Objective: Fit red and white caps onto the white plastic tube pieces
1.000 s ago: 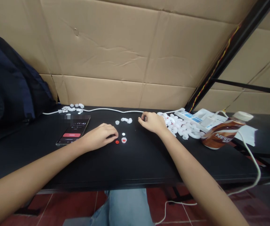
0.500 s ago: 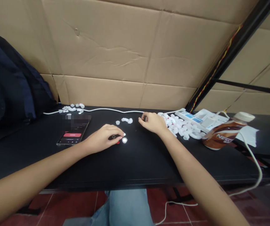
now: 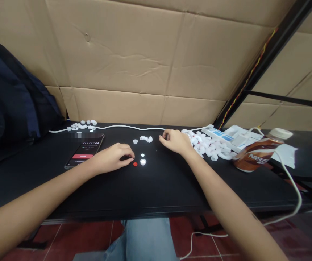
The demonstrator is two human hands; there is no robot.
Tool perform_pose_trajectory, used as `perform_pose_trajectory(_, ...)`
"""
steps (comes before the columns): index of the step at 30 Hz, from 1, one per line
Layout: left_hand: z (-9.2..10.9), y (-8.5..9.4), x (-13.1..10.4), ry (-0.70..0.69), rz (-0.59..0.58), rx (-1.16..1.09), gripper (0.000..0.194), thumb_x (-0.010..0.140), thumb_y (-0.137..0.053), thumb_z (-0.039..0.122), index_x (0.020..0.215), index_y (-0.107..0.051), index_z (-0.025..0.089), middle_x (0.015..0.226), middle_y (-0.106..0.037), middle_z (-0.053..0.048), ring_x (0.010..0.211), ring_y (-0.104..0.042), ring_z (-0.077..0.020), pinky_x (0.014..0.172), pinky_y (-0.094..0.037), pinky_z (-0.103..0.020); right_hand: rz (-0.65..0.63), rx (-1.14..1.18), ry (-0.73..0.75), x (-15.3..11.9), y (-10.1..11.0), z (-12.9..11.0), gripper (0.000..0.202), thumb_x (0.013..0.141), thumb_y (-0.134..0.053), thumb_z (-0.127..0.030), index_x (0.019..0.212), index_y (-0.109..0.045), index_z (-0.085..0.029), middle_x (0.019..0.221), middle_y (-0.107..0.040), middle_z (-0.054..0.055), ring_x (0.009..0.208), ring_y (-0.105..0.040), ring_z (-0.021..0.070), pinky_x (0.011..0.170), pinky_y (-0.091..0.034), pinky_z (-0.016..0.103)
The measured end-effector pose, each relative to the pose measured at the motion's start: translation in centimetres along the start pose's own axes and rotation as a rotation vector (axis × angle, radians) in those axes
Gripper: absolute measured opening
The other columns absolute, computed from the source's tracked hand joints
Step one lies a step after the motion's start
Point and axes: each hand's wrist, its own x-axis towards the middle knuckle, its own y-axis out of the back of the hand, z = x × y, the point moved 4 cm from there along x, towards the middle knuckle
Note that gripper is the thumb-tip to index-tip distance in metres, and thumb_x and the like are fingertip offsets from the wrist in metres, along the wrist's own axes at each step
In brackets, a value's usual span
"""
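My left hand (image 3: pixel 117 157) hovers low over the black table, fingers loosely curved, thumb and fingertips slightly apart, nothing seen between them. Just right of its fingertips lie a small red disc (image 3: pixel 135 164), a small white disc (image 3: pixel 142 155) and a round white plastic piece (image 3: pixel 143 162). My right hand (image 3: pixel 176 140) rests by the left edge of a pile of white plastic parts (image 3: pixel 207 144), its fingers loosely bent and no object visible in them. Between and beyond the hands lie a curved white piece (image 3: pixel 146 139) and a small translucent cap (image 3: pixel 135 141).
A phone (image 3: pixel 83 150) lies left of my left hand, with more white pieces (image 3: pixel 83 125) behind it. A Nescafé bottle (image 3: pixel 259 152) and a blue-and-white box (image 3: pixel 226 137) stand right. A white cable (image 3: pixel 128 127) runs along the cardboard wall (image 3: pixel 117 105). A dark backpack (image 3: pixel 17 90) sits left.
My left hand has let go of the small white disc and drawn back left, uncovering the red disc. My right hand has stayed in about the same place.
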Motion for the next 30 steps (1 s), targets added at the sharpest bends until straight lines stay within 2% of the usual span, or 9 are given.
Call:
perform_pose_trajectory(7,2.4,-0.5,0.7,-0.076,0.124,-0.137,0.011,0.092,-0.057,0.023,0.095,-0.067,0.020,0.095,-0.068,-0.001,0.091,-0.063,-0.0145,0.087,-0.045,-0.030,0.010,0.001,0.006,0.0,0.1,-0.1,0.026,0.082,-0.053,-0.045,0.075,-0.063,-0.022,0.072,-0.067,0.003,0.064,-0.059,0.0184,0.054,-0.031,0.029)
perform_pose_trajectory(15,2.4,-1.1,0.6,-0.039,0.070,-0.059,0.016,0.094,-0.053,0.025,0.105,-0.065,0.024,0.106,-0.065,-0.001,0.102,-0.061,-0.0151,0.093,-0.040,-0.032,0.010,0.001,0.014,0.0,0.0,-0.2,0.025,0.082,-0.054,-0.044,0.074,-0.062,-0.021,0.074,-0.068,0.003,0.066,-0.059,0.0183,0.055,-0.032,0.029)
perform_pose_trajectory(19,2.5,-1.1,0.3,-0.041,0.017,-0.012,0.014,0.093,-0.054,0.025,0.103,-0.065,0.025,0.110,-0.063,0.000,0.103,-0.059,-0.0155,0.094,-0.038,-0.033,-0.014,0.026,0.043,0.0,-0.1,-0.3,0.024,0.083,-0.054,-0.043,0.076,-0.062,-0.022,0.074,-0.067,0.002,0.064,-0.058,0.0168,0.055,-0.033,0.028)
perform_pose_trajectory(23,2.6,-1.2,0.4,-0.051,-0.001,-0.016,0.013,0.091,-0.055,0.024,0.101,-0.064,0.025,0.109,-0.063,0.000,0.102,-0.059,-0.0159,0.094,-0.038,-0.033,-0.049,0.113,0.179,-0.3,-0.6,-1.0,0.021,0.085,-0.054,-0.039,0.088,-0.065,-0.021,0.082,-0.066,0.003,0.071,-0.059,0.0165,0.059,-0.039,0.028)
perform_pose_trajectory(27,2.6,-1.3,0.5,-0.051,-0.009,-0.030,0.010,0.092,-0.053,0.023,0.097,-0.062,0.023,0.101,-0.065,-0.001,0.098,-0.061,-0.0166,0.093,-0.039,-0.033,-0.049,0.191,0.368,-0.6,-1.3,-2.2,0.029,0.088,-0.052,-0.034,0.113,-0.063,-0.021,0.111,-0.061,0.008,0.097,-0.060,0.0206,0.078,-0.047,0.032)
perform_pose_trajectory(30,2.6,-1.2,0.5,-0.050,-0.010,-0.050,0.009,0.092,-0.053,0.022,0.093,-0.061,0.022,0.095,-0.065,-0.001,0.093,-0.061,-0.0165,0.092,-0.039,-0.034,-0.076,0.185,0.445,-0.7,-1.9,-2.8,0.031,0.090,-0.051,-0.031,0.118,-0.061,-0.021,0.116,-0.058,0.010,0.107,-0.056,0.0231,0.089,-0.047,0.037)
